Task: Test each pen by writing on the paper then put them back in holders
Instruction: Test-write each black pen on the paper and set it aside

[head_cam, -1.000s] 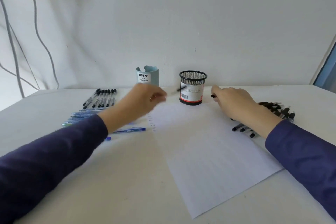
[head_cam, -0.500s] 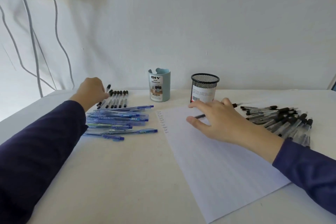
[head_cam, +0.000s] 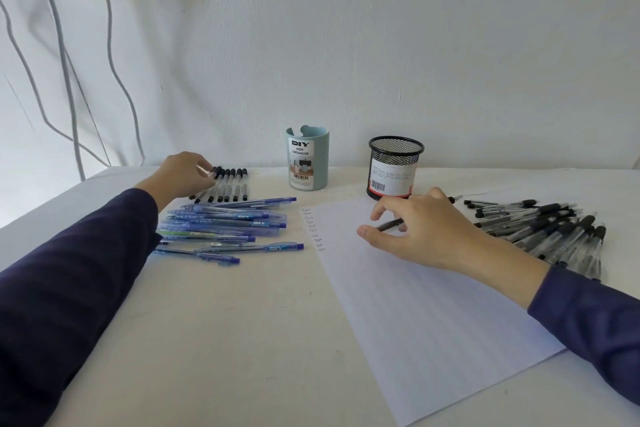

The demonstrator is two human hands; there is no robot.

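Note:
My left hand (head_cam: 183, 174) reaches to the far left, its fingertips pinching a clear black-capped pen (head_cam: 207, 173) at the left end of a neat row of black-capped pens (head_cam: 230, 185). My right hand (head_cam: 420, 229) hovers over the top of the lined paper (head_cam: 426, 315), holding a dark pen (head_cam: 388, 225) between thumb and fingers. A short column of written words (head_cam: 313, 229) runs down the paper's upper left. The light blue holder (head_cam: 307, 159) and the black mesh holder (head_cam: 395, 166) stand at the back by the wall.
A heap of blue pens (head_cam: 228, 227) lies left of the paper. A pile of black-grip pens (head_cam: 543, 230) lies to its right. White cables (head_cam: 65, 87) hang down the wall at far left. The white table (head_cam: 225, 340) carries everything.
My left hand swung from in front of the holders out to the row of black-capped pens. My right hand came down from beside the mesh holder onto the paper with its pen.

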